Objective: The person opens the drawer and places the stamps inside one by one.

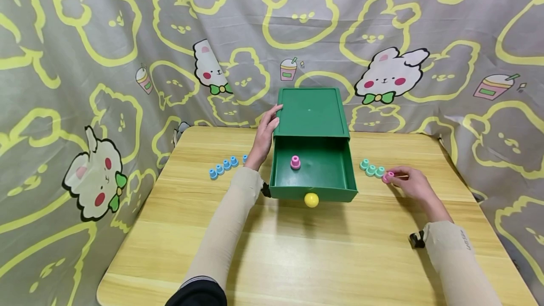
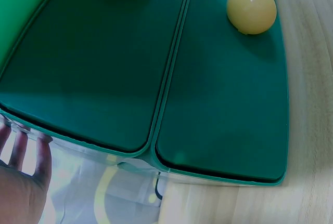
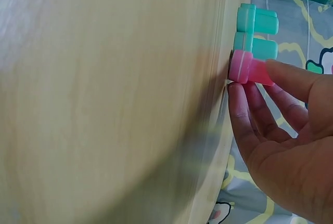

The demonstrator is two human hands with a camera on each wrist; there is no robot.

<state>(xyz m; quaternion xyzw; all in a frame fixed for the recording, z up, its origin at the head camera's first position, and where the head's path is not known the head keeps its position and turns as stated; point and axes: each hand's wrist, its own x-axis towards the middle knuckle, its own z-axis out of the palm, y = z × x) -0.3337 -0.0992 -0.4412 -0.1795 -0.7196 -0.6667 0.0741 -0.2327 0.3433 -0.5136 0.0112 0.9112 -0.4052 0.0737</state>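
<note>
A green drawer box [image 1: 312, 113] stands at the middle of the table, its open drawer [image 1: 325, 174] pulled toward me by a yellow knob [image 1: 311, 200]. One pink stepped peg [image 1: 295, 163] is inside, toward the left. My left hand [image 1: 264, 133] rests against the box's left side with its fingers extended. On the right, thumb and fingers of my right hand [image 1: 411, 184] pinch a second pink peg [image 3: 241, 67] at its narrow end. That peg is at the near end of a row of teal pegs [image 1: 371, 170], wide base down at the tabletop.
Several blue pegs [image 1: 227, 164] form a slanting row left of the box, one partly hidden by my left wrist. In the left wrist view, two green drawer fronts [image 2: 223, 104] with yellow knobs show. A patterned curtain [image 1: 238, 22] hangs behind the wooden table [image 1: 297, 268].
</note>
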